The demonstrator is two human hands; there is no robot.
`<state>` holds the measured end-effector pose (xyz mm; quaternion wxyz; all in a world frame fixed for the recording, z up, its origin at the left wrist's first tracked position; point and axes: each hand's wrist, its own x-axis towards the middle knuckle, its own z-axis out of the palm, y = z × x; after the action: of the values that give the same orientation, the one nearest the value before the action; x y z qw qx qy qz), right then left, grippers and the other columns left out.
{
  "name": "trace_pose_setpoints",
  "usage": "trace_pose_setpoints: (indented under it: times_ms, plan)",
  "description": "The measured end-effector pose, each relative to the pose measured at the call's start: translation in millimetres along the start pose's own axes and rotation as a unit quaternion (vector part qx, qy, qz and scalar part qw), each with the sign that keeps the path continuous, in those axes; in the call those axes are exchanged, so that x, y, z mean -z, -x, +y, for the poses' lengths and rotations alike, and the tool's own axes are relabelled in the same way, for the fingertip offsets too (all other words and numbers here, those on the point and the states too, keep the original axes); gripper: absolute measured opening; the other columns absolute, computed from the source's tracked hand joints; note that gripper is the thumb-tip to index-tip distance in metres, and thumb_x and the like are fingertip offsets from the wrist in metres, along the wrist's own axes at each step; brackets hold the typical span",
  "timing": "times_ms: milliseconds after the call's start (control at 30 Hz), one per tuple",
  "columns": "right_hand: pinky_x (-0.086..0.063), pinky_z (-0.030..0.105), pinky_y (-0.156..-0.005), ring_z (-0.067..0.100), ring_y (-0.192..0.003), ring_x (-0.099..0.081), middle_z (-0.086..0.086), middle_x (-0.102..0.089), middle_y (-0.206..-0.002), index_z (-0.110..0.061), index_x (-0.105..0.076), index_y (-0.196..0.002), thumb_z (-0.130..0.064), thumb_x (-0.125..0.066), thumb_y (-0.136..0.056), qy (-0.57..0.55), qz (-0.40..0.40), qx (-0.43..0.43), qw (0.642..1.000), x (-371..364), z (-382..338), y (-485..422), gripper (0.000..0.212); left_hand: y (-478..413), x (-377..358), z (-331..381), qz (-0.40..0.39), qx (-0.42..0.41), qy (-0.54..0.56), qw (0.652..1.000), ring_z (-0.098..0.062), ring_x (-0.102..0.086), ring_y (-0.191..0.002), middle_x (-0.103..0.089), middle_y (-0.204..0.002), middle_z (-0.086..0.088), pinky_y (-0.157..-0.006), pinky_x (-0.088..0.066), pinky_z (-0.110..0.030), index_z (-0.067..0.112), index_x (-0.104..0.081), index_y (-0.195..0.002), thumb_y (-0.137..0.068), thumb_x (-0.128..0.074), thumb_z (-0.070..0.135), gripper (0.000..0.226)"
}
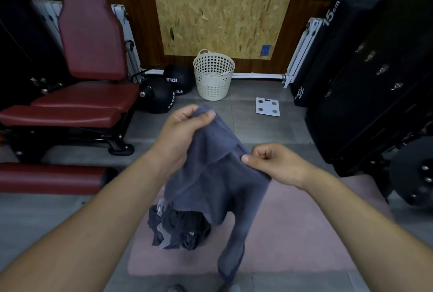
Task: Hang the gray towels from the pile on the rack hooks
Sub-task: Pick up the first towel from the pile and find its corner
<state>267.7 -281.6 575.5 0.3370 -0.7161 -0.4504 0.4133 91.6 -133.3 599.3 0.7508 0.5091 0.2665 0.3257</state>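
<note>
Gray towel (pixel 218 181): pinched at its top corner by left hand (pixel 182 130), thumb and fingers curled on the fabric; pinched along the upper edge by right hand (pixel 274 162). Hanging slack below both grips. Pile (pixel 180 228): beneath the grips, on pink mat (pixel 293 233). White basket (pixel 213 76): beyond the left-hand grip, well apart.
</note>
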Motion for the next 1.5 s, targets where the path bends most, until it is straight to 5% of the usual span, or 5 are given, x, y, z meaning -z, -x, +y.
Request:
trace_pose_setpoints:
  times_ms: [333, 600, 1133, 1233, 1500]
  plan:
    - [-0.031, 0.034, -0.062, 0.017, -0.062, -0.035, 0.003, -0.035, -0.064, -0.004, -0.043, -0.067, -0.039, -0.059, -0.099, 0.073, -0.004, -0.059, 0.996, 20.2, 43.0, 20.6, 0.05, -16.6, 61.6, 6.1, 0.305, -0.122, -0.149, 0.932, -0.003, -0.052, -0.067, -0.057, -0.074, 0.007, -0.069, -0.045, -0.025, 0.021, -0.058, -0.082, -0.089, -0.07, 0.016, 0.015]
    - [-0.042, 0.016, -0.049, 0.004, -0.053, -0.057, -0.002, -0.068, -0.063, -0.002, -0.07, -0.088, -0.021, -0.063, -0.095, -0.141, 0.004, 0.047, 0.989, 9.6, -21.4, 14.0, 0.022, 18.0, -8.8, -35.9, -0.231, 0.107, -0.221, 0.941, -0.016, -0.067, -0.105, -0.072, -0.112, -0.009, -0.095, -0.052, -0.027, 0.007, -0.069, -0.113, -0.089, -0.073, 0.01, 0.025]
    - [-0.046, 0.035, -0.075, 0.024, -0.079, -0.059, 0.013, -0.066, -0.084, 0.002, -0.067, -0.086, -0.056, -0.075, -0.076, -0.047, -0.105, -0.058, 0.992, 50.3, 21.4, 43.3, 0.059, 3.8, 29.5, 13.4, 0.062, 0.053, 0.079, 0.994, -0.016, -0.055, -0.057, -0.052, -0.064, -0.003, -0.061, -0.046, -0.027, 0.02, -0.051, -0.063, -0.094, -0.057, 0.014, 0.032]
    - [-0.037, 0.033, -0.067, 0.025, -0.071, -0.043, 0.012, -0.05, -0.072, 0.008, -0.054, -0.078, -0.055, -0.07, -0.082, -0.042, -0.072, -0.028, 0.996, 46.0, 21.2, 43.1, 0.065, -2.5, 46.7, 1.4, 0.126, 0.024, -0.098, 0.987, -0.011, -0.052, -0.051, -0.055, -0.06, -0.001, -0.056, -0.043, -0.025, 0.017, -0.053, -0.067, -0.095, -0.061, 0.011, 0.029]
    - [-0.041, 0.032, -0.071, 0.021, -0.078, -0.05, 0.013, -0.058, -0.081, 0.011, -0.059, -0.088, -0.04, -0.063, -0.089, -0.113, -0.036, 0.078, 0.99, 13.9, -19.3, 25.5, 0.051, 22.1, -10.3, -21.0, -0.171, 0.052, -0.254, 0.95, -0.006, -0.067, -0.08, -0.075, -0.097, 0.008, -0.08, -0.051, -0.015, 0.016, -0.058, -0.133, -0.087, -0.073, 0.001, 0.05]
